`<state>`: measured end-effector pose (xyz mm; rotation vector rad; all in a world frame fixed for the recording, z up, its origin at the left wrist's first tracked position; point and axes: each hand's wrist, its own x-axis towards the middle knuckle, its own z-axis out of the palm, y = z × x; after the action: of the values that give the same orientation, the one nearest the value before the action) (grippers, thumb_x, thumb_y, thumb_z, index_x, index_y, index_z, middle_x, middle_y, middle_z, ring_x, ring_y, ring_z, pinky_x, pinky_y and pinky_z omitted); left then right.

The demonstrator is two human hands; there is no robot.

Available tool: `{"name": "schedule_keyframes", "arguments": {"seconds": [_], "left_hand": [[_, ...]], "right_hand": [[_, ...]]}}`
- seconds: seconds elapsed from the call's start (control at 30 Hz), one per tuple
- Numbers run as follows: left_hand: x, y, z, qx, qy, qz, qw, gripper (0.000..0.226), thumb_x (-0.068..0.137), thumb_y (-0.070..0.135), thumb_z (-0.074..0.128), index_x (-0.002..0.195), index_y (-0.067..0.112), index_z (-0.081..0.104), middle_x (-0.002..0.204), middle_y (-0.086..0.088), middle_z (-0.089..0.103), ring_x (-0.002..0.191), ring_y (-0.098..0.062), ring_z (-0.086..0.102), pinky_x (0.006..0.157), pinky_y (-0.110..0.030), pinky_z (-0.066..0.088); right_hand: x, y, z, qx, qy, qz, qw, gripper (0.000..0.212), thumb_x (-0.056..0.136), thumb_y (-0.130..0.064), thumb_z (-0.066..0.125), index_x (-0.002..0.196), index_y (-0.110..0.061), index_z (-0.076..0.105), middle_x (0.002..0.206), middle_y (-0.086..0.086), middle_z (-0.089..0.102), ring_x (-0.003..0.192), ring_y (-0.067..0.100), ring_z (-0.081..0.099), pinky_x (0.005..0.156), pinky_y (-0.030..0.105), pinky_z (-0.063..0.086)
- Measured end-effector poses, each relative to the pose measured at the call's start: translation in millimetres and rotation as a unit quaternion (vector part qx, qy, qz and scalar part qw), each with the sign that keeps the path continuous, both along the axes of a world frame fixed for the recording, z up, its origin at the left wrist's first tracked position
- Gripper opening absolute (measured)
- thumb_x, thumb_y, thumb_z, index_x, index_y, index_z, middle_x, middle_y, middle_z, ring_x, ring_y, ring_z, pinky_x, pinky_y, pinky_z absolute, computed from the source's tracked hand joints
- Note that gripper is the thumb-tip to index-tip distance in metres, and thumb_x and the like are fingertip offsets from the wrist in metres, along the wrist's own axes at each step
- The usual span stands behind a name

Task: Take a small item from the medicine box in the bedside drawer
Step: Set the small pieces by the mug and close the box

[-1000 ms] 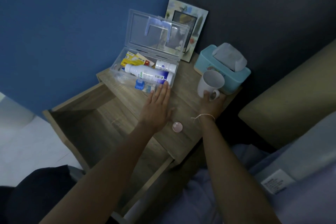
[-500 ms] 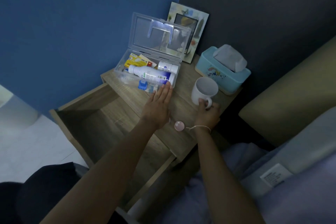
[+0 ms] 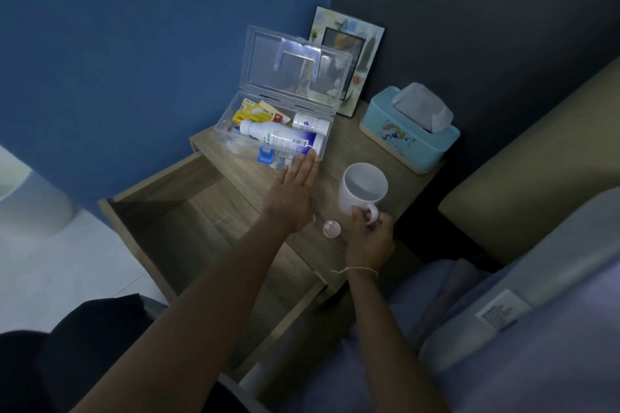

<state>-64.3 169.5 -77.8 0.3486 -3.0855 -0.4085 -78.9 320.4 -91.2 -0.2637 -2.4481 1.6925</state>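
The clear plastic medicine box [image 3: 327, 126] stands open on the bedside table, lid up against the wall. Inside lie a white bottle with a blue label [image 3: 281, 139], a smaller white bottle [image 3: 310, 124], yellow packets [image 3: 255, 112] and a blue clip-like piece [image 3: 266, 156]. My left hand [image 3: 295, 193] lies flat on the tabletop, fingers together, fingertips touching the box's front edge. My right hand [image 3: 369, 235] grips the handle of a white mug [image 3: 364, 188]. A small pink round item [image 3: 331, 229] sits on the table between my hands.
The wooden drawer [image 3: 188, 228] is pulled out wide below the tabletop, its inside dark. A light blue tissue box [image 3: 407, 136] and a picture frame [image 3: 352, 54] stand at the back. A bed with a padded headboard [image 3: 536, 161] lies to the right.
My right hand has slid the mug toward me and leftward, away from the tissue box. The left hand has stayed flat by the box.
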Motion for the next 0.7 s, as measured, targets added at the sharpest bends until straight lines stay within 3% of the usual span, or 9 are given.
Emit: {"name": "schedule_keyframes", "arguments": {"seconds": [0.2, 0.27, 0.33, 0.4, 0.5, 0.7], "left_hand": [[1, -1, 7, -0.005, -0.009, -0.009, 1.0, 0.077, 0.096, 0.026, 0.042, 0.15, 0.011, -0.011, 0.16, -0.008, -0.014, 0.148, -0.023, -0.012, 0.122, -0.042, 0.007], [3, -2, 11, -0.001, 0.002, -0.005, 1.0, 0.077, 0.094, 0.023, 0.043, 0.15, 0.011, -0.01, 0.161, -0.007, -0.012, 0.148, -0.023, -0.011, 0.122, -0.043, 0.008], [7, -2, 16, 0.007, 0.022, 0.004, 1.0, 0.076, 0.094, 0.02, 0.043, 0.15, 0.012, -0.008, 0.161, -0.007, -0.01, 0.148, -0.022, -0.01, 0.122, -0.043, 0.008], [14, -2, 20, 0.011, 0.037, 0.008, 0.999, 0.075, 0.094, 0.021, 0.042, 0.15, 0.012, -0.007, 0.161, -0.008, -0.008, 0.148, -0.023, -0.008, 0.121, -0.04, 0.005], [32, 0, 24, 0.007, 0.055, 0.017, 0.998, 0.074, 0.093, 0.023, 0.04, 0.15, 0.009, -0.005, 0.161, -0.01, -0.007, 0.149, -0.025, -0.006, 0.122, -0.038, 0.002], [72, -10, 36, 0.02, 0.052, 0.069, 0.996, 0.072, 0.093, 0.018, 0.038, 0.15, 0.01, -0.006, 0.16, -0.011, -0.012, 0.148, -0.026, -0.01, 0.122, -0.041, 0.004]], "right_hand": [[4, 0, 1, -0.013, -0.003, 0.012, 1.0, 0.045, 0.077, -0.031, 0.078, 0.109, -0.011, 0.052, 0.106, 0.009, 0.069, 0.096, 0.027, 0.066, 0.08, 0.038, 0.054], [6, 0, 2, -0.003, -0.003, 0.015, 1.0, 0.056, 0.076, -0.035, 0.078, 0.118, -0.012, 0.05, 0.114, 0.01, 0.066, 0.103, 0.03, 0.064, 0.083, 0.033, 0.051], [8, 1, 4, 0.012, -0.003, 0.022, 1.0, 0.072, 0.078, -0.041, 0.075, 0.134, -0.01, 0.043, 0.13, 0.014, 0.059, 0.117, 0.031, 0.058, 0.092, 0.033, 0.047], [12, 1, 7, 0.048, 0.013, 0.04, 0.998, 0.079, 0.083, -0.046, 0.067, 0.145, -0.01, 0.032, 0.148, 0.017, 0.042, 0.135, 0.032, 0.042, 0.106, 0.044, 0.041], [23, -4, 16, 0.134, 0.104, 0.098, 0.981, 0.074, 0.092, -0.038, 0.058, 0.149, -0.006, 0.025, 0.158, 0.015, 0.023, 0.146, 0.028, 0.022, 0.116, 0.053, 0.026], [33, -41, 41, 0.164, 0.203, 0.234, 0.936, 0.062, 0.097, -0.024, 0.051, 0.148, -0.003, 0.023, 0.157, 0.015, 0.022, 0.147, 0.023, 0.014, 0.12, 0.043, 0.014]]}}
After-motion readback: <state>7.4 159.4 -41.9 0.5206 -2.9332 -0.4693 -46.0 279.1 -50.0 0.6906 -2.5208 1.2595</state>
